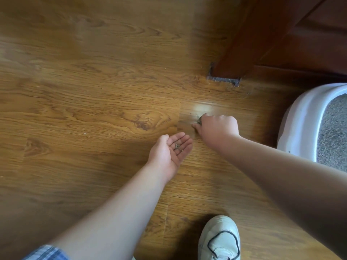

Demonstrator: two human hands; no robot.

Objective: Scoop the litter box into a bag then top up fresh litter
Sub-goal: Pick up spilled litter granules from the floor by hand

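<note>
A white litter box [300,124] filled with grey litter [332,136] stands at the right edge, partly cut off. My left hand [171,152] is palm up and cupped just above the wooden floor, with a few grey litter grains [176,146] lying in it. My right hand [217,128] is lowered to the floor a little further ahead, fingers curled, pinching a small clump of spilled litter [199,120]. No scoop or bag is in view.
A dark wooden door frame [249,44] and door rise at the upper right, with a grey gap at its foot. Tiny crumbs dot the wooden floor [84,102]. My white shoe [219,239] is at the bottom.
</note>
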